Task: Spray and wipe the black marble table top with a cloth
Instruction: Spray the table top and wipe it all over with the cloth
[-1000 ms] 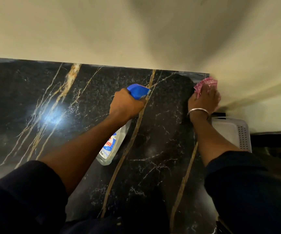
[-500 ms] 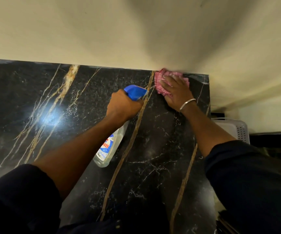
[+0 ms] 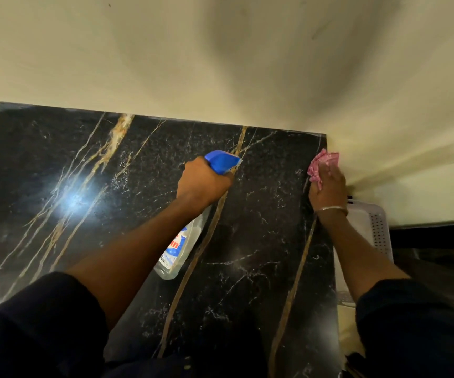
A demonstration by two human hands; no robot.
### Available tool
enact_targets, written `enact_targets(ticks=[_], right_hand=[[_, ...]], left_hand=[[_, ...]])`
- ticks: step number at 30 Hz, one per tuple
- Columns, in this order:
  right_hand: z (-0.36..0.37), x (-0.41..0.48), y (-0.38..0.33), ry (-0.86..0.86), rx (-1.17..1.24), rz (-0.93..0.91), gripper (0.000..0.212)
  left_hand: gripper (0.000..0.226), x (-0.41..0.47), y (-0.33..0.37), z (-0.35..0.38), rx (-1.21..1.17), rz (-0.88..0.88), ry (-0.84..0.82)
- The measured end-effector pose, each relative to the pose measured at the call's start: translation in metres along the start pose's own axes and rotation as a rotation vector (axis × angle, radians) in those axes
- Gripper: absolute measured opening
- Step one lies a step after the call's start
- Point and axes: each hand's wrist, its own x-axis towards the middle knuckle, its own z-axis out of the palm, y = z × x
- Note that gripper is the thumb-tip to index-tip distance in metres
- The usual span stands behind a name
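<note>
A person leans over a black marble table top (image 3: 261, 219) veined in gold and white, which is set against a cream wall (image 3: 220, 64). The left hand (image 3: 202, 181) is curled tight round the neck of a spray bottle (image 3: 178, 249). Its blue trigger head (image 3: 221, 160) points toward the far edge, and its clear body with a blue and red label slants back beneath the forearm, low over the middle of the stone. The right hand (image 3: 328, 186) lies flat with its fingers together, pressing a pink patterned cloth (image 3: 325, 162) onto the table's right edge near the far corner. The bunched cloth pokes out beyond the fingertips and overhangs the edge toward the wall. A thin metal bangle (image 3: 331, 210) circles the right wrist, and dark sleeves (image 3: 43, 323) are pushed up both forearms. A white perforated basket (image 3: 373, 227) sits just beside the table's right side, lower down. A bright glare of light (image 3: 71, 200) reflects off the polished stone on the left.
</note>
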Motion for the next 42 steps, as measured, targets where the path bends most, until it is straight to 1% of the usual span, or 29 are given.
enact_targets(ticks=[4, 6, 9, 11, 14, 16, 17, 19, 20, 21, 22, 23, 24, 25, 29, 32, 34, 38, 42], right_hand=[[-0.003, -0.071, 0.015, -0.013, -0.088, -0.104, 0.056], [-0.004, -0.097, 0.021, -0.026, -0.032, -0.152, 0.059], [-0.01, -0.125, 0.029, -0.035, 0.115, -0.086, 0.058], [-0.019, -0.137, 0.031, -0.086, 0.138, -0.073, 0.054], [-0.028, -0.168, 0.035, -0.115, 0.091, -0.129, 0.042], [-0.034, -0.186, 0.037, -0.129, 0.163, -0.061, 0.037], [-0.04, -0.192, 0.036, -0.117, 0.282, 0.016, 0.031], [-0.058, -0.202, 0.024, -0.03, 0.548, 0.194, 0.02], [-0.067, -0.204, 0.019, 0.024, 0.779, 0.351, 0.021], [-0.071, -0.206, 0.012, 0.065, 1.111, 0.54, 0.026], [-0.075, -0.209, 0.006, 0.056, 1.5, 0.685, 0.034], [-0.077, -0.214, 0.0, 0.027, 1.793, 0.757, 0.044], [-0.079, -0.217, -0.004, 0.003, 1.963, 0.771, 0.055], [-0.079, -0.219, -0.01, 0.01, 2.025, 0.779, 0.063], [-0.082, -0.215, -0.032, 0.045, 2.139, 0.825, 0.053], [-0.085, -0.21, -0.038, 0.1, 2.196, 0.836, 0.062], [-0.085, -0.21, -0.038, 0.113, 2.186, 0.857, 0.069], [-0.084, -0.217, -0.031, 0.096, 2.188, 0.837, 0.07], [-0.086, -0.234, -0.021, 0.119, 2.206, 0.853, 0.069]], left_hand=[[0.018, -0.021, 0.007, 0.002, 0.018, 0.038, 0.004], [0.019, -0.03, 0.009, 0.003, 0.035, 0.021, 0.002], [0.022, -0.049, 0.013, 0.007, 0.037, -0.004, -0.012], [0.025, -0.06, 0.016, 0.01, 0.039, -0.01, -0.019], [0.03, -0.08, 0.02, 0.015, 0.045, 0.003, -0.016], [0.033, -0.091, 0.021, 0.02, 0.056, 0.009, -0.033], [0.034, -0.095, 0.021, 0.022, 0.059, 0.007, -0.054], [0.039, -0.105, 0.023, 0.026, 0.074, 0.011, -0.107], [0.043, -0.109, 0.024, 0.029, 0.088, 0.024, -0.134], [0.047, -0.113, 0.025, 0.031, 0.103, 0.047, -0.158], [0.05, -0.117, 0.027, 0.033, 0.119, 0.077, -0.183], [0.052, -0.121, 0.03, 0.035, 0.134, 0.105, -0.203], [0.053, -0.124, 0.032, 0.037, 0.147, 0.123, -0.216], [0.052, -0.127, 0.035, 0.039, 0.156, 0.132, -0.223], [0.037, -0.138, 0.044, 0.042, 0.175, 0.181, -0.229], [0.034, -0.147, 0.048, 0.044, 0.176, 0.204, -0.26], [0.032, -0.153, 0.051, 0.046, 0.177, 0.214, -0.286], [0.035, -0.165, 0.052, 0.054, 0.214, 0.234, -0.308], [0.04, -0.179, 0.046, 0.067, 0.238, 0.191, -0.366]])
